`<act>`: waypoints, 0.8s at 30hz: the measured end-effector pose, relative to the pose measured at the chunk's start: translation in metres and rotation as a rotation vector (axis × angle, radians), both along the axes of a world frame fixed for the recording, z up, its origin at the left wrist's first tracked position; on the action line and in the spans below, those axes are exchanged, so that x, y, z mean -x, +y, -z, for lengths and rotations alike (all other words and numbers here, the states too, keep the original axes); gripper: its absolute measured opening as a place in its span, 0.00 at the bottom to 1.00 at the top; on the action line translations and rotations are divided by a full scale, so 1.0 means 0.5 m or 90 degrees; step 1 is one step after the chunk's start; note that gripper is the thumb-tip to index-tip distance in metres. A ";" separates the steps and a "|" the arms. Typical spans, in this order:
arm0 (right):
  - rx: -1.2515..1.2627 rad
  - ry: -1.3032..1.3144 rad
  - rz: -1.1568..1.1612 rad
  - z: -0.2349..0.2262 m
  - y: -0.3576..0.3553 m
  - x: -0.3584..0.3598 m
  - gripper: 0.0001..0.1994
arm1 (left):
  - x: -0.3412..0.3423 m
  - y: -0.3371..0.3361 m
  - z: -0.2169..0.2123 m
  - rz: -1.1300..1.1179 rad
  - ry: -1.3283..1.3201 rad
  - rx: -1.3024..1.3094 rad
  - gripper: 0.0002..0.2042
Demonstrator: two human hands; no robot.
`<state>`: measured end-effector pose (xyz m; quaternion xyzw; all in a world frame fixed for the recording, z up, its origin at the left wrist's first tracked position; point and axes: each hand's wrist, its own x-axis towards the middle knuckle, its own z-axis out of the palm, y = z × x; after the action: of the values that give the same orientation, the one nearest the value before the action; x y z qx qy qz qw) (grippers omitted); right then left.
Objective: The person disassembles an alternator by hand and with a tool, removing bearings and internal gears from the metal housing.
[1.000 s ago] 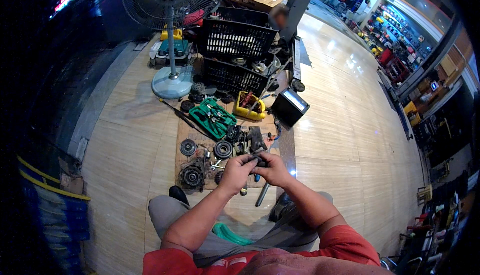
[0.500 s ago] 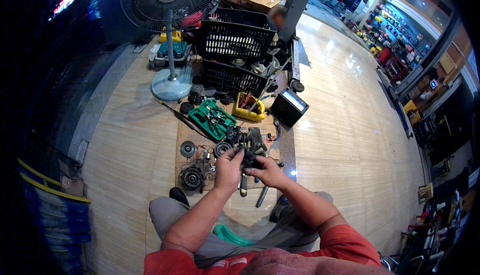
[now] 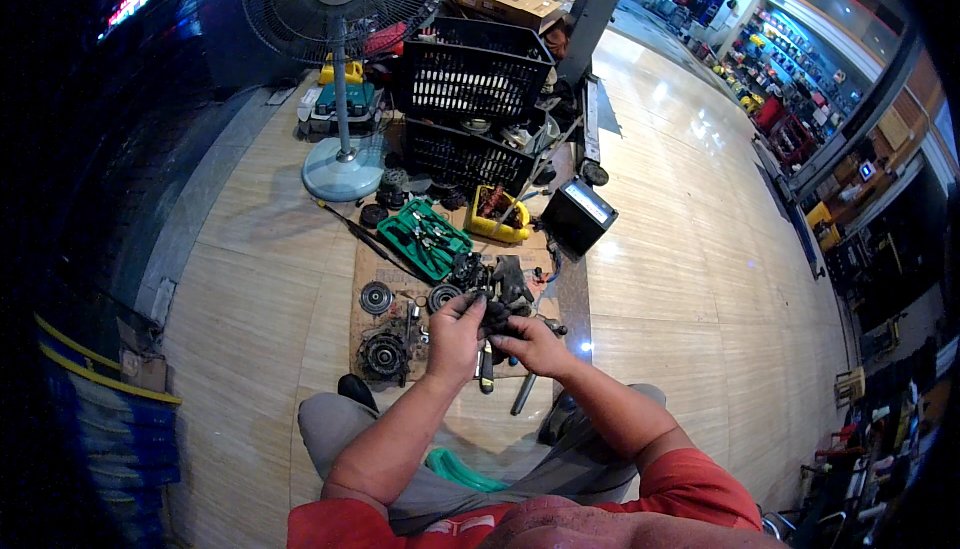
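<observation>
both hands have come up a little off the mat since a second ago and closed in together; a second ago they were lower, over the parts on the cardboard, and half a second ago they were already lifting the dark part between them. now the left hand [image 3: 455, 334] and the right hand [image 3: 535, 346] meet over the same dark metal part [image 3: 497, 315], each with fingers wrapped on it, left from the side, right from below. how tight either grip is i cannot tell; the part is small and dark against the clutter. it sits in the air just above the cardboard [image 3: 375, 271], in front of the person's knees.

a judgement only: with the part off the floor and in both hands, the work looks to have gone from sorting among pieces to handling this one piece.

around it: a screwdriver [image 3: 486, 367] lies just under the hands, round rotors [image 3: 377, 298] and a larger gear [image 3: 383, 354] to the left, a green case [image 3: 428, 239] beyond, a yellow tray [image 3: 497, 216], black crates [image 3: 470, 69] and a fan [image 3: 342, 99] further off.
</observation>
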<state>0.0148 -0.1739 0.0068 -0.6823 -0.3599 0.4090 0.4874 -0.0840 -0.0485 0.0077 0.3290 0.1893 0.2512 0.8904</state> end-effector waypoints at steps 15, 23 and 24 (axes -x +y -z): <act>0.005 -0.400 -0.300 -0.059 -0.021 -0.050 0.07 | 0.021 0.023 -0.041 0.348 0.159 -0.260 0.08; 0.071 -0.484 -0.310 -0.053 -0.023 -0.057 0.06 | 0.032 0.011 -0.065 0.456 0.244 -0.660 0.10; 0.074 -0.494 -0.302 -0.046 -0.025 -0.062 0.06 | 0.030 0.005 -0.058 0.457 0.248 -0.708 0.10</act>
<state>0.0455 -0.1864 0.0298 -0.7101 -0.6386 0.2429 0.1700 -0.0989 -0.0458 0.0369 0.8185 0.0683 -0.0633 0.5669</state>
